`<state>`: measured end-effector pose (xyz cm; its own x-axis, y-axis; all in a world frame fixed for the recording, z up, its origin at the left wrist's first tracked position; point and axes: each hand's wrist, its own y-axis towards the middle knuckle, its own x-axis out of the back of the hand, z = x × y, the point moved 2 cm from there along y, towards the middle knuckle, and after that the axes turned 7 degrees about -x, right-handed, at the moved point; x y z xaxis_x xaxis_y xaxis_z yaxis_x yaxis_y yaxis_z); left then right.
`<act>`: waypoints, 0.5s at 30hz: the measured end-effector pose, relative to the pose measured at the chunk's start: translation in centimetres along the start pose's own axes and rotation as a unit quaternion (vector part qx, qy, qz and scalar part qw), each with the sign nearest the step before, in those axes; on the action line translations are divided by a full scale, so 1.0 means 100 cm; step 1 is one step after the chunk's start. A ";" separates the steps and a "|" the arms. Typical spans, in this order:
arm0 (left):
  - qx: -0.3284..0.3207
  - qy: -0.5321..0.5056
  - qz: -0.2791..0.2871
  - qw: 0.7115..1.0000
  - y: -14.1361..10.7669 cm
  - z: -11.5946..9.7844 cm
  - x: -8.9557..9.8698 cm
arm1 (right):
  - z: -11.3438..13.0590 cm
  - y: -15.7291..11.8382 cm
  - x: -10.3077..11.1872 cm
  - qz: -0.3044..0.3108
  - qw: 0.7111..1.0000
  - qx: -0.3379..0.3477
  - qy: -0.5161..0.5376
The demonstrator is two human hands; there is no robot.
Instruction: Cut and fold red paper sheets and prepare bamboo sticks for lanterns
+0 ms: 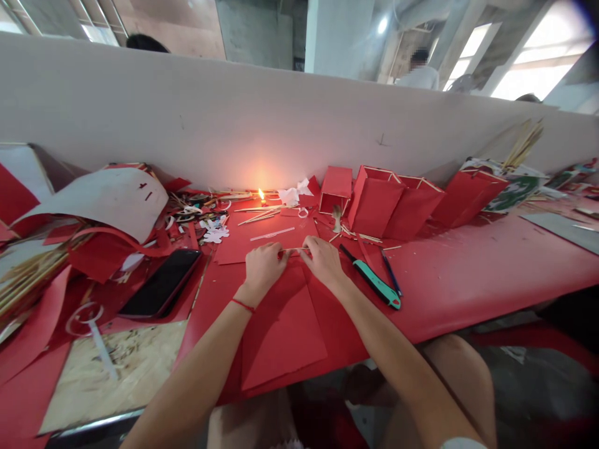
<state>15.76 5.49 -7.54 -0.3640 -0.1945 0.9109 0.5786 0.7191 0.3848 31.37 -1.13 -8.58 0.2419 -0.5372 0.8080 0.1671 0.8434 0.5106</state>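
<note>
Both hands are at work on a thin wooden stick [294, 249], which lies level on the person's side of the lit candle [262, 202] and slightly to its right. The left hand [264, 265] pinches one end between thumb and curled fingers; the right hand [322, 259] pinches the other end in the same way, leaving a short length bare between them. A red cord bracelet [244, 305] circles the left wrist.

The candle stands at the back of the red tabletop [449, 274], near the pale partition [196, 118] behind it. Just in front of it lie some loose sticks [259, 216], and a little nearer the person a clear ruler [272, 234] rests on red paper. Well in front of the candle, below the forearms, is a large red paper sheet [285, 337]. Crumpled white paper [296, 193] sits just to the candle's right; farther right stand several red paper boxes [375, 199], some showing stick frames at their open ends. To the right and nearer the person lie a green-and-black tool [377, 284] and, beside it, a dark blue pen [392, 273].

Left of the candle are white paper cutouts [214, 232] among mixed scraps, then a curved white sheet [112, 202]. A black smartphone [161, 284] lies to the left and nearer the person, its screen dark. Far behind the candle, to the right and past the partition, another person [420, 76] is partly visible.
</note>
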 end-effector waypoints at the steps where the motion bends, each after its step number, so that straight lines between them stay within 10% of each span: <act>1: 0.002 0.000 0.003 1.000 0.000 0.000 0.001 | 0.001 0.000 0.001 0.007 1.000 -0.001 -0.003; 15: 0.014 0.008 0.018 1.000 0.000 -0.003 0.008 | 0.010 0.000 0.016 0.065 0.996 -0.041 -0.036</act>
<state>15.72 5.12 -6.78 -0.3317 -0.1779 0.9265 0.5706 0.7442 0.3472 30.83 -1.97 -7.02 0.1973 -0.4189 0.8864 0.2172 0.9003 0.3771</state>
